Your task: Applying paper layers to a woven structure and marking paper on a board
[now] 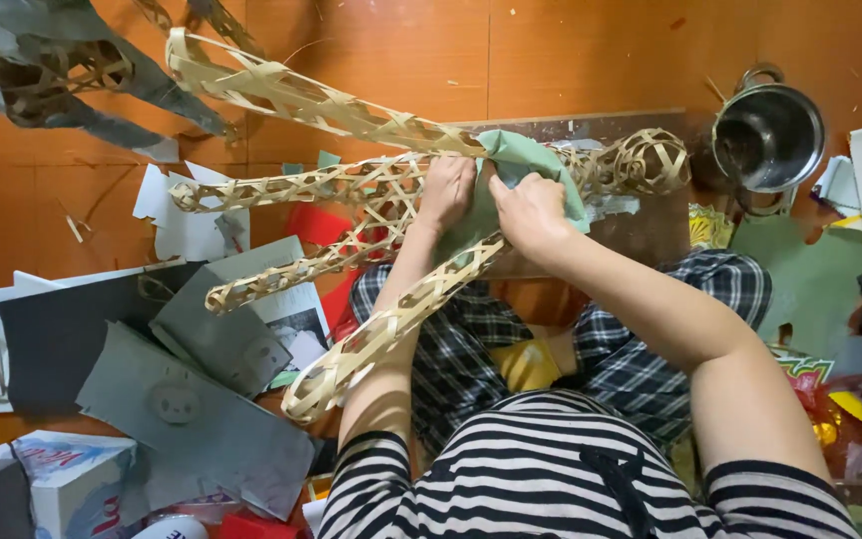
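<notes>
Seen from above, an orange-brown tiled floor fills the far part of the scene, its surface glossy and crossed by thin dark joints. A flat brown board lies on the floor at the centre. To the far right stands a shiny steel pot with loop handles. Grey paper sheets and a black sheet cover the floor on the near left, with torn white paper scraps beyond them. A white tissue box sits at the near left corner. Green paper and colourful wrappers crowd the right side. Light is even and soft.
</notes>
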